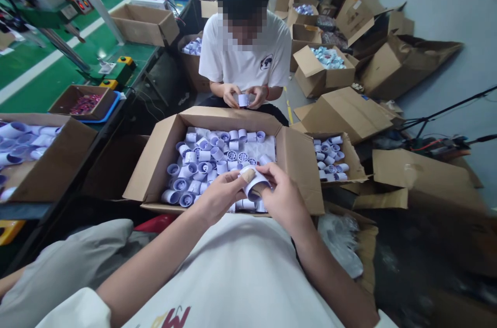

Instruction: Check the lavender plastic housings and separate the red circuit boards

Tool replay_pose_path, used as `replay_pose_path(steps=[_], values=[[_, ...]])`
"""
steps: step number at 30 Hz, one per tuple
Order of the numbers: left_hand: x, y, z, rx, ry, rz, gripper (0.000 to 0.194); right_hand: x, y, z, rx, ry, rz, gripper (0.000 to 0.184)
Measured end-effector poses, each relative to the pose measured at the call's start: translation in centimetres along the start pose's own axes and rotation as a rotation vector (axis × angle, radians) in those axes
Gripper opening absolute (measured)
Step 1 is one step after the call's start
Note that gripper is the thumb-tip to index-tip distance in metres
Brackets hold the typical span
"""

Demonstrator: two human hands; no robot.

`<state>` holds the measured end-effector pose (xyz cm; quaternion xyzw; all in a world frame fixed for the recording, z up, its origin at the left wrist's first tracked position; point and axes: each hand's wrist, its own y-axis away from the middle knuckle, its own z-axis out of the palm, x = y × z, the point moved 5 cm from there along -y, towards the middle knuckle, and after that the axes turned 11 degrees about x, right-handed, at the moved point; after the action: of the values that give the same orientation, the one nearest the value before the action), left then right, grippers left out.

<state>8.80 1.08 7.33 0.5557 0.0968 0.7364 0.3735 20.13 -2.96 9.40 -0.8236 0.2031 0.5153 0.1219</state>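
Observation:
Both of my hands hold one white plastic cylinder, a hollow cap-like piece with its open end toward me. My left hand pinches its left side, the thumb, which has a tan covering on it, lying on top. My right hand grips the right side, with fingers at the rim and partly inside. Under my hands stands an open cardboard box with many similar white cylinders lying loose in it. Some of those show a spoked end face.
Across the box sits a co-worker handling another cylinder. Boxes of parts stand to the left and right. A green-topped workbench with a machine runs along the left. Cardboard cartons pile up along the right wall.

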Motion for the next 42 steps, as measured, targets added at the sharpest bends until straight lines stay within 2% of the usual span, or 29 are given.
replay_pose_path(steps=[5, 10, 13, 19, 22, 25, 29, 32, 38, 42], values=[[-0.7, -0.6, -0.3, 0.033, 0.065, -0.075, 0.029, -0.3, 0.1, 0.5, -0.02, 0.206, -0.104, 0.028], [-1.0, -1.1, -0.2, 0.046, 0.072, -0.117, 0.029, 0.4, 0.1, 0.9, 0.002, 0.199, -0.177, 0.029], [-0.9, -1.2, -0.1, 0.058, 0.03, -0.113, 0.028, 1.0, -0.2, 0.9, -0.004, 0.132, -0.127, 0.027], [-0.9, -1.6, -0.4, 0.056, -0.044, -0.081, 0.029, 2.2, -1.1, 1.0, -0.094, -0.151, 0.076, 0.013], [-0.8, -1.9, -0.5, 0.043, -0.069, -0.082, 0.027, 1.9, -1.2, 0.8, -0.055, -0.114, 0.066, 0.012], [-0.6, -2.3, -0.6, 0.082, -0.027, -0.118, 0.026, 1.7, -1.3, 0.6, -0.015, -0.07, 0.012, 0.015], [-0.8, -2.3, -0.8, 0.092, 0.122, -0.178, 0.02, 2.1, -1.6, 0.4, -0.022, -0.229, 0.051, 0.018], [-1.4, -2.6, -1.2, 0.105, 0.179, -0.143, 0.007, 2.0, -1.4, 0.1, 0.008, -0.328, 0.087, 0.023], [-1.7, -4.4, -1.9, 0.134, 0.199, -0.015, 0.024, 0.6, 0.0, 0.1, -0.045, -0.346, 0.071, 0.03], [-1.7, -5.4, -1.5, 0.104, 0.149, -0.011, 0.032, 1.7, 0.1, 0.4, -0.062, -0.395, 0.151, 0.035]])
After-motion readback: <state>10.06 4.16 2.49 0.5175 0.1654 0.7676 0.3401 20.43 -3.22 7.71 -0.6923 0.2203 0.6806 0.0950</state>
